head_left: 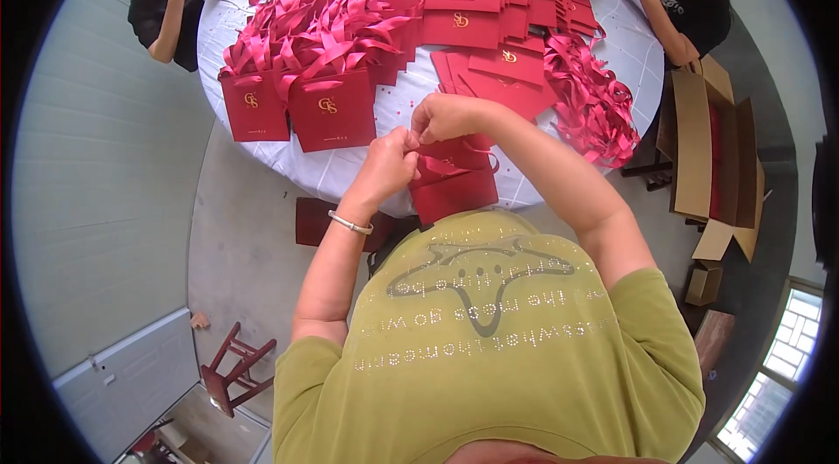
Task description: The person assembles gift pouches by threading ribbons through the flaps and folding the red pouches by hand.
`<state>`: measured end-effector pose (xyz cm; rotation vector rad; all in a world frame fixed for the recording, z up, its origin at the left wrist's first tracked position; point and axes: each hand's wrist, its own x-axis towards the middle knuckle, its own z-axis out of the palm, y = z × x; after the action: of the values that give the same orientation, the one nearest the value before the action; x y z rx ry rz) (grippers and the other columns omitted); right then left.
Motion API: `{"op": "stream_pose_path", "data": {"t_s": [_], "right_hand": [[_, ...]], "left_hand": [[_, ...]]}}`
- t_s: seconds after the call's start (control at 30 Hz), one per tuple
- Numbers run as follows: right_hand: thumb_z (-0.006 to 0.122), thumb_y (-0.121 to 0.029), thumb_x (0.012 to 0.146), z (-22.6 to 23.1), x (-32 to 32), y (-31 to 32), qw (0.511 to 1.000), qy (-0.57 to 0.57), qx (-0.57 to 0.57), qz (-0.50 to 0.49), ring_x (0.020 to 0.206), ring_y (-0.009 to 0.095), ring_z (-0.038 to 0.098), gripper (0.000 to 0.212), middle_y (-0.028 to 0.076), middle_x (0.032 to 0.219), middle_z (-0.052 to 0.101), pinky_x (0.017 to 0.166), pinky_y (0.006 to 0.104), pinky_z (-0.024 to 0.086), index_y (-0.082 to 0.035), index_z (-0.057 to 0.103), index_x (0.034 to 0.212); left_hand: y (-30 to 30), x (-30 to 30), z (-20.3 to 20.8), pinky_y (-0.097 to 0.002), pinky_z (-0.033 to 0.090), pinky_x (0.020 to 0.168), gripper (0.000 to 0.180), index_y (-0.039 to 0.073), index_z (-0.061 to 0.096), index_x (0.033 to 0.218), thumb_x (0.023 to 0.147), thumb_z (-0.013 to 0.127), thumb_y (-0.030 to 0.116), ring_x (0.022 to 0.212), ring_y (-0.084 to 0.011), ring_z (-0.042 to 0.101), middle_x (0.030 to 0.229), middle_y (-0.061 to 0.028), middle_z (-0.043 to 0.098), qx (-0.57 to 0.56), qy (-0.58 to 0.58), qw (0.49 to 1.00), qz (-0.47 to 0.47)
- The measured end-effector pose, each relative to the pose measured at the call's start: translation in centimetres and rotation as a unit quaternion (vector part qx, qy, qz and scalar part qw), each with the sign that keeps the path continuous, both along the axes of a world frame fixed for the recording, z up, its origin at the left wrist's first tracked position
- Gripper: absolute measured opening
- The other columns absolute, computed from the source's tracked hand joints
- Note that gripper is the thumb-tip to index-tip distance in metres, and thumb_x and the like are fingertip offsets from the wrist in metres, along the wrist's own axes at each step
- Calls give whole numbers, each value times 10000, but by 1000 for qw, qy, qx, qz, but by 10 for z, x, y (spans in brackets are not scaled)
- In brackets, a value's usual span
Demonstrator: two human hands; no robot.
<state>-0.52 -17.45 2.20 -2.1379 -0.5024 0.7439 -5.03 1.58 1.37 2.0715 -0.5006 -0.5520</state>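
A red paper gift bag lies at the table's near edge, right in front of my body. Its glossy pink-red ribbon loops over the bag's upper part. My left hand is closed at the bag's upper left, fingertips pinched on the ribbon. Just above it, my right hand reaches across from the right and pinches there too. The two sets of fingertips meet, and they hide the exact bit of ribbon between them.
Ribboned red bags crowd the left of the round white-clothed table. Flat red bags and loose ribbons lie farther right. Two people work across the table. An open cardboard box and a wooden stool stand nearby.
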Motion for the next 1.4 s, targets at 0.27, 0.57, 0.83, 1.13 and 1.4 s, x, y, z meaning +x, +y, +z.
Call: {"op": "stream_pose_path", "data": {"t_s": [0.27, 0.57, 0.83, 1.13, 1.4], "right_hand": [[746, -104, 727, -9, 17, 12, 967, 246, -57, -42, 530, 64, 455, 117, -20, 656, 583, 438, 237, 283, -89, 683, 824], [772, -7, 630, -18, 3, 14, 957, 225, 52, -173, 552, 96, 526, 188, 4, 649, 610, 467, 242, 383, -68, 684, 784], [729, -41, 651, -25, 12, 10, 943, 77, 64, -318, 563, 152, 633, 140, 88, 702, 690, 514, 314, 510, -43, 715, 790], [665, -140, 724, -27, 28, -16, 941, -150, -34, -303, 847, 318, 701, 165, 198, 845, 704, 797, 405, 546, -50, 755, 829], [753, -263, 732, -16, 23, -11, 955, -5, -161, -249, 883, 303, 703, 236, 191, 823, 711, 797, 418, 546, -30, 747, 767]], "left_hand": [[-1, -9, -1, -288, 534, 525, 80, -41, 524, 874, 850, 599, -58, 615, -183, 703, 725, -135, 666, -40, -16, 998, 54], [-4, -10, -1, -303, 539, 520, 64, -44, 530, 858, 848, 594, -46, 604, -188, 703, 697, -142, 656, -13, -72, 996, 53], [-1, -6, 8, -291, 528, 513, 78, -46, 527, 859, 837, 601, -51, 590, -173, 691, 684, -115, 650, -37, -23, 999, 33], [-2, 9, -1, -297, 525, 515, 118, -57, 546, 918, 806, 580, -76, 587, -171, 682, 753, -132, 658, -34, 32, 999, 15], [-5, 14, -16, -328, 548, 532, 222, -87, 574, 998, 777, 566, -72, 593, -214, 689, 849, -180, 690, -11, 32, 999, 17]]}}
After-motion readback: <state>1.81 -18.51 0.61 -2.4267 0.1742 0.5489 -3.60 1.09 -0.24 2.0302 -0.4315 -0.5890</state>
